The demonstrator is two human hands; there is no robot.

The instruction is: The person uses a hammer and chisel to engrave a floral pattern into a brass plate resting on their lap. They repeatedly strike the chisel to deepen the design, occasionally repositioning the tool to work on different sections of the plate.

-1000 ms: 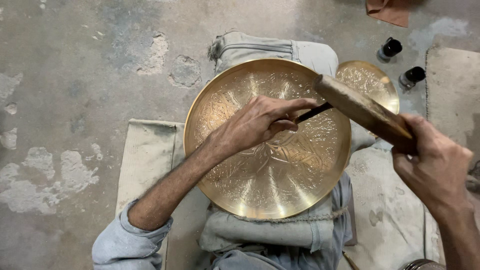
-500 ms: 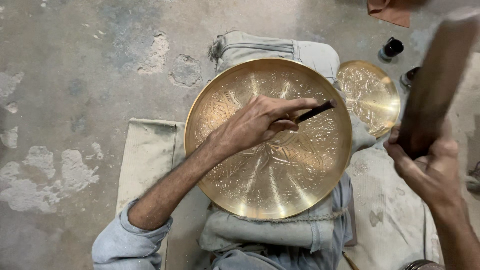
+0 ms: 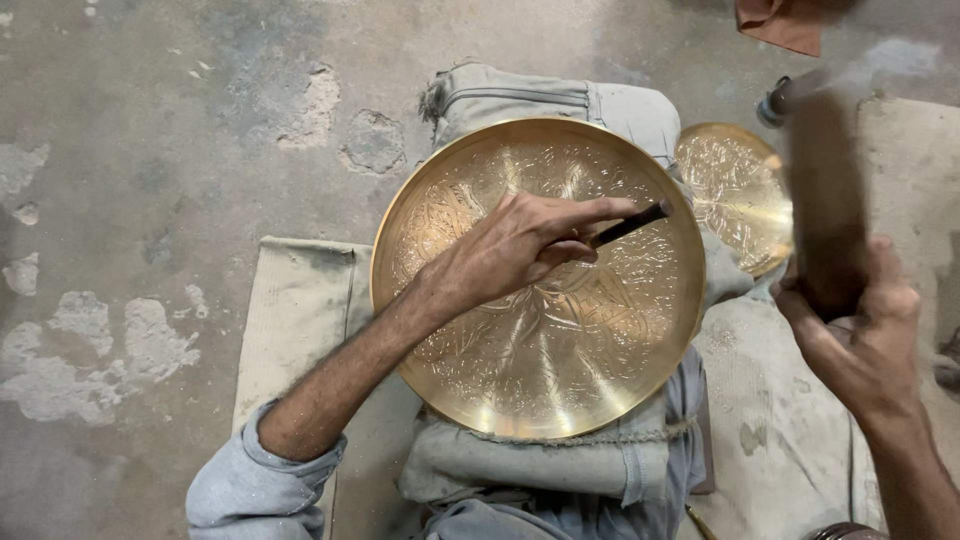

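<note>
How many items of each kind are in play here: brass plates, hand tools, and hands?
Engraved brass plates: 2, large plate and small plate
Hand tools: 2, dark chisel and wooden mallet, blurred
Hands: 2, left hand and right hand
Total: 6

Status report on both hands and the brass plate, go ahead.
Left hand pins a thin dark chisel against the brass plate. Right hand grips a raised wooden mallet, blurred. Nothing blocking the plate.
</note>
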